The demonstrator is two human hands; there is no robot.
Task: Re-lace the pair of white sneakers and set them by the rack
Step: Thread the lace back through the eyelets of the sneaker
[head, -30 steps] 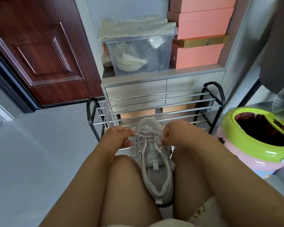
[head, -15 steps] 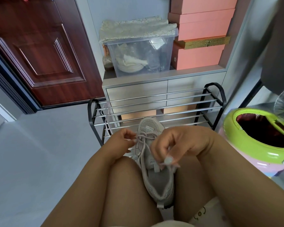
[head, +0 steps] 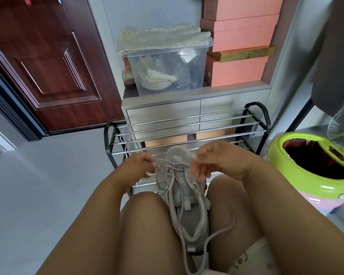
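Here the sneaker [head: 187, 197] lies lengthwise, toe toward the rack [head: 252, 124].

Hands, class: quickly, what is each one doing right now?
Left hand: pinches the lace.
Right hand: fingers curled at the sneaker; hold unclear.

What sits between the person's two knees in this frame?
In the head view, the white sneaker lies between the knees, toe toward the shoe rack. Its lace trails over the right thigh; the left hand and right hand each pinch a lace strand.
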